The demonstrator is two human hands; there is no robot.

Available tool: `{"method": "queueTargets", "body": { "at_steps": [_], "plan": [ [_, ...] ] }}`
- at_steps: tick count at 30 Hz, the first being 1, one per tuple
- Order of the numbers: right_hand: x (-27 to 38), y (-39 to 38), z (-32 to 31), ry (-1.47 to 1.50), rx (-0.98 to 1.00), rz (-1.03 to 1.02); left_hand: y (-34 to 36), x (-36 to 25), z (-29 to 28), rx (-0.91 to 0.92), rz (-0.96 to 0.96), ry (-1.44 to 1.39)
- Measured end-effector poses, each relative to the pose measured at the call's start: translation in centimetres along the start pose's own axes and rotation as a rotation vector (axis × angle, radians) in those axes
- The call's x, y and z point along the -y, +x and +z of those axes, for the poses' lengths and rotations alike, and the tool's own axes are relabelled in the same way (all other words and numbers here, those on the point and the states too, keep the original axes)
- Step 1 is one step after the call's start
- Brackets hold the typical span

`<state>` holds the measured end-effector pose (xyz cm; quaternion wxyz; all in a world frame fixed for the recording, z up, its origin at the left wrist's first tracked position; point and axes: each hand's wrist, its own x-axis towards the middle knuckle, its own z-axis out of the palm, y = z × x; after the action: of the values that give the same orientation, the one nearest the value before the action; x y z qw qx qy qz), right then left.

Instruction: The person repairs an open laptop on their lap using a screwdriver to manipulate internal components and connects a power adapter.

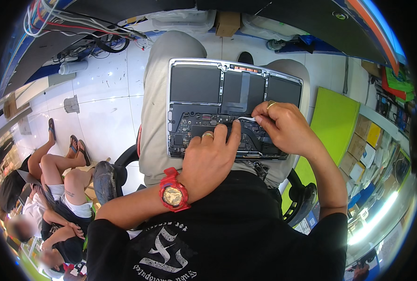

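An opened laptop base (195, 84) lies across my lap, showing dark battery cells and a circuit board (202, 122) with connectors. My left hand (211, 154) rests over the board with its fingers bent but apart, the index fingertip touching it near the middle; a red watch is on that wrist. To its right, my right hand (283, 126) pinches the end of a thin pale strip (247, 118), which runs toward my left index fingertip. What the strip connects to is too small to tell.
Wires (77, 21) hang from the dark counter above. Plastic bins (182, 19) and a cardboard box (227, 23) stand beyond my knees. Other people (63, 187) sit at the lower left. A green panel (325, 122) and shelves of boxes (363, 145) are at the right.
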<state>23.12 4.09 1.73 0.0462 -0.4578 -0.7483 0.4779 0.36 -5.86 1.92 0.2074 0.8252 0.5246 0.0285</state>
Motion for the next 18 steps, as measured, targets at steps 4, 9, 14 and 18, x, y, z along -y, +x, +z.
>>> {"method": "queueTargets", "body": {
  "at_steps": [4,9,14,18],
  "plan": [
    [0.02,0.04,0.00,-0.003,-0.003,0.000,0.27,-0.08,-0.16,0.024,-0.009,0.084],
    [-0.03,-0.02,-0.02,-0.008,0.002,0.010,0.50,-0.16,-0.10,0.008,-0.023,0.083],
    [-0.01,0.02,-0.03,-0.021,0.004,0.003,0.73,-0.59,-0.13,0.009,-0.030,0.126],
    [0.15,0.07,-0.03,-0.019,-0.001,0.004,0.73,-0.92,-0.05,0.031,-0.007,0.240]
  ]
}}
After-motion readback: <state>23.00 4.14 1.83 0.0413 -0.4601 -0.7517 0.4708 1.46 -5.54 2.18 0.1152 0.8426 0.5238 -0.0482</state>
